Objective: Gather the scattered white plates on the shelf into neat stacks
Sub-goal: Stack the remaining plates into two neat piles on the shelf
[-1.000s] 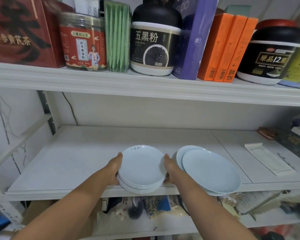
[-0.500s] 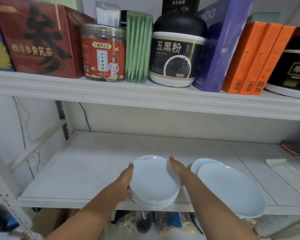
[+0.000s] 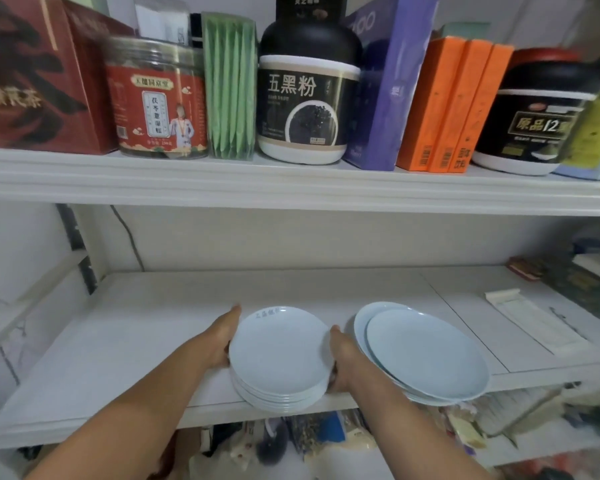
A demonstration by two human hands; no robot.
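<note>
Below the stack of small plates [image 3: 279,355], closest to the viewer, a lower level holds blurred bags and packets. Two bare forearms rise from there to the stack. The left hand [image 3: 219,341] clasps its left side, thumb straight along the rim, the other fingers hidden behind the plates. The right hand [image 3: 342,358] clasps its right side, fingers curling round the lower edge. Both grips are closed on the stack, which sits at the front lip of the white shelf [image 3: 136,341] and overhangs it a little. Whether it rests on the board or is held just above it cannot be told.

Just right of the stack, close to the right hand, lie two large plates [image 3: 426,355], one on the other and shifted off centre, also at the front lip. Further right and deeper in lies a long paper slip [image 3: 534,323].

Above and behind the stack runs the upper shelf [image 3: 291,181]. Straight above stands a black jar [image 3: 307,109]. To its left are green packets [image 3: 231,91], a red canister [image 3: 158,109] and a red box [image 3: 32,81]. To its right are a purple box [image 3: 385,98], orange boxes [image 3: 454,105] and a second black jar [image 3: 537,116].
</note>
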